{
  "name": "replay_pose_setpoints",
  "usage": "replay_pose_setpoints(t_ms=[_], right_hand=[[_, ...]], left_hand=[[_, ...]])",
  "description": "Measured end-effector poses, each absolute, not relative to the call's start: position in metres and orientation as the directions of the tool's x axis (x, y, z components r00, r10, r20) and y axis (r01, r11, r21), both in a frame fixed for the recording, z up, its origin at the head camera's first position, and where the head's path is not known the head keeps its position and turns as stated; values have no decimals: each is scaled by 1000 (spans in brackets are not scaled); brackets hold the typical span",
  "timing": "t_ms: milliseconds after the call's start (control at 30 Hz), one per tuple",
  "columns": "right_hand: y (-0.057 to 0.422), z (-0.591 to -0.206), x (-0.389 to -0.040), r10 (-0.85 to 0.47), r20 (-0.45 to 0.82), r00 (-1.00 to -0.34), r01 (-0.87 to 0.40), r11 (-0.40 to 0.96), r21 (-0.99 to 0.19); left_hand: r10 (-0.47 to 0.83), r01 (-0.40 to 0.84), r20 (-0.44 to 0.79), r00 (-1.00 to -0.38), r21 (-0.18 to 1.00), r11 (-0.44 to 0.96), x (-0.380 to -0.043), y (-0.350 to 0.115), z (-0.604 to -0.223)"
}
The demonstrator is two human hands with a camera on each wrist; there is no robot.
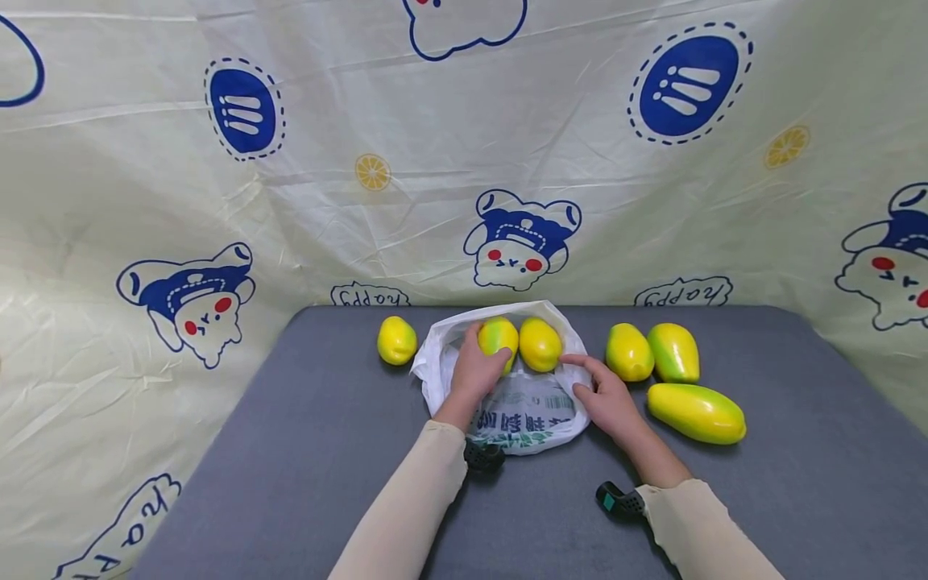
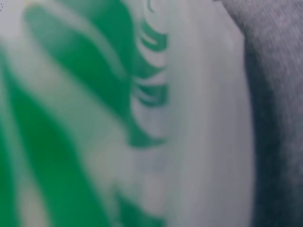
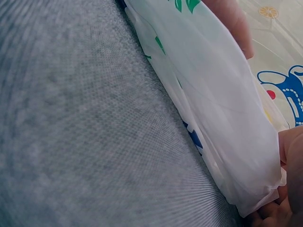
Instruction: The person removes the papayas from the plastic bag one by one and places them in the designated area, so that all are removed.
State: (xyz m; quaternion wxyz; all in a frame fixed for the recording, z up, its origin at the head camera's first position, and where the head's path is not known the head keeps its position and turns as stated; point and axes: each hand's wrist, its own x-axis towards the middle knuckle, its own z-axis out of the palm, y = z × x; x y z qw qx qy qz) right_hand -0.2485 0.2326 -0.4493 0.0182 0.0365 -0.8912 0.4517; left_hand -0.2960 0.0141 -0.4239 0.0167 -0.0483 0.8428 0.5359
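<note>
A white plastic bag point(image 1: 524, 403) lies open on the grey counter point(image 1: 290, 451), and the left hand point(image 1: 474, 372) reaches into its mouth with fingers curled over a green-yellow mango point(image 1: 499, 334), a second mango point(image 1: 540, 345) touching that one inside the bag. The right hand point(image 1: 607, 399) pinches the bag's right rim. One yellow fruit point(image 1: 396, 340) sits just left of the bag, three more point(image 1: 674, 379) to its right.

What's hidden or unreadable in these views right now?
- Left wrist view: only a blurred green print on the white bag; left hand and fruit unseen.
- Right wrist view: bag wall hides its contents; right hand cut off by the edge.
- Head view: bag lettering too small to read.
</note>
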Motion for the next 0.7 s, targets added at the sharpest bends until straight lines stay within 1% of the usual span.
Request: replay_pose_setpoints(t_ms=[233, 333, 533, 700], right_hand=[[230, -448, -248, -54, 67, -996, -86, 590, -803], [229, -447, -248, -59, 65, -996, -87, 588, -804], [230, -446, -247, -62, 50, -997, -77, 585, -807], [231, -445, -246, -56, 44, -997, -68, 592, -803]], left_hand=[[-71, -90, -68, -995, 921, 379, -291, 8, -425], [-66, -105, -87, -994, 932, 348, -288, 4, -424], [-5, -113, -116, -993, 953, 280, -278, -4, -418], [56, -102, -114, -992, 978, 184, -270, -15, -412]])
